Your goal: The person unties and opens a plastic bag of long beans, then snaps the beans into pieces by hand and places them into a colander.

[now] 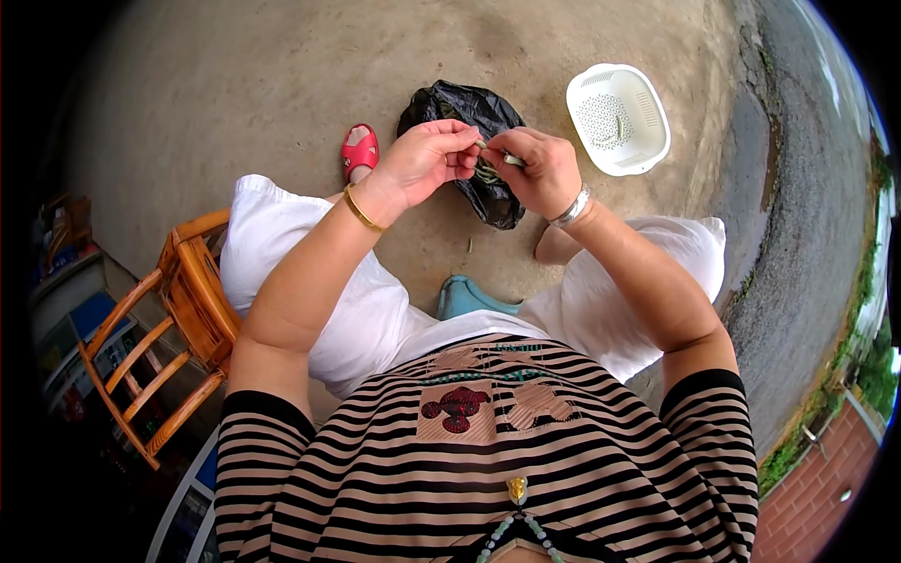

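Note:
My left hand [430,161] and my right hand [542,173] meet above a black plastic bag [459,97]. Between the fingertips of both hands is a small, pale green bean piece [481,144], pinched from either side. A second pale piece [513,159] sticks out from the curled fingers of my right hand. Below the hands the bag lies open on the ground, with green pods partly visible in it. To the right stands a white plastic colander [579,92], holding a few pale green bean pieces [618,128].
A wooden chair [198,296] stands at the left. Between my legs is a blue-green stool edge [463,296], with a small green scrap [470,245] on the concrete ground [272,84] ahead of it. My red sandal [359,150] is left of the bag. Grey asphalt [798,263] runs along the right.

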Motion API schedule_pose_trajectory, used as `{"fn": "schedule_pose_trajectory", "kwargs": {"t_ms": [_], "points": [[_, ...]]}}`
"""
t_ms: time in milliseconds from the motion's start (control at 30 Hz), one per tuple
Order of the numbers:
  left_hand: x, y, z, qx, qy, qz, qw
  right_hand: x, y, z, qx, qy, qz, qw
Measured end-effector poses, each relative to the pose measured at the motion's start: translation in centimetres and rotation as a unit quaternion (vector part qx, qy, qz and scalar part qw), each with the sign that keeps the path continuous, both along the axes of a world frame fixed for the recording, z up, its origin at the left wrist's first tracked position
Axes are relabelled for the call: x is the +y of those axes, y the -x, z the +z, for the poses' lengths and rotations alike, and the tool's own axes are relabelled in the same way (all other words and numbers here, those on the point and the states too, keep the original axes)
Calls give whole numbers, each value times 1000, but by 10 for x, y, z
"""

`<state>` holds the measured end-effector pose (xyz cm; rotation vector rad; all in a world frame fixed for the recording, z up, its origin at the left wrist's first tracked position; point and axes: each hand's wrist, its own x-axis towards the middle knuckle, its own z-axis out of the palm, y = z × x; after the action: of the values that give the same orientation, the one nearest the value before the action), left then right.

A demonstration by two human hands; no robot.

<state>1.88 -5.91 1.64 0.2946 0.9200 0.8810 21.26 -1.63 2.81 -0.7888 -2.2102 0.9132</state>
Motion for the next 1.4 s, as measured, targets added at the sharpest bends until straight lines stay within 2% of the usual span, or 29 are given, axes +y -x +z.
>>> {"fn": "schedule_pose_trajectory", "kwargs": {"t_ms": [367,433,500,600,667,767,800,833,933,1000,1100,1200,1233,1333,1367,1400], "points": [[-5,-10,7,-80,-68,80,991,1,0,14,93,92,-47,990],[-4,-8,6,-98,-80,95,987,3,1,14,122,134,-87,980],[-1,-4,4,-80,-85,102,988,12,-1,9,150,192,-113,963],[2,2,-1,-34,-88,113,989,39,-13,-5,150,182,-169,957],[3,4,-3,12,-94,111,989,64,-31,-27,178,277,-171,929],[4,3,-3,187,-106,22,976,88,-52,-39,268,487,-183,811],[4,4,-9,245,-130,-31,960,84,-50,-16,289,588,-249,713],[2,6,-22,302,-154,-84,937,91,-60,-23,298,623,-260,675],[-6,9,-52,471,-231,-239,817,100,-88,-49,285,642,-281,653],[-16,11,-63,536,-226,-326,745,109,-112,-71,287,655,-279,641],[-25,16,-75,594,-214,-440,638,124,-141,-93,261,655,-324,630],[-21,10,-53,622,-180,-493,581,145,-173,-108,273,653,-397,584],[-18,7,-43,624,-174,-492,582,149,-179,-109,267,630,-429,590],[-15,-1,-26,622,-179,-475,596,159,-187,-111,250,590,-522,563],[-16,0,-27,618,-193,-462,607,171,-202,-138,261,586,-516,568],[-17,0,-26,613,-206,-449,617,171,-204,-140,245,581,-523,573]]}}
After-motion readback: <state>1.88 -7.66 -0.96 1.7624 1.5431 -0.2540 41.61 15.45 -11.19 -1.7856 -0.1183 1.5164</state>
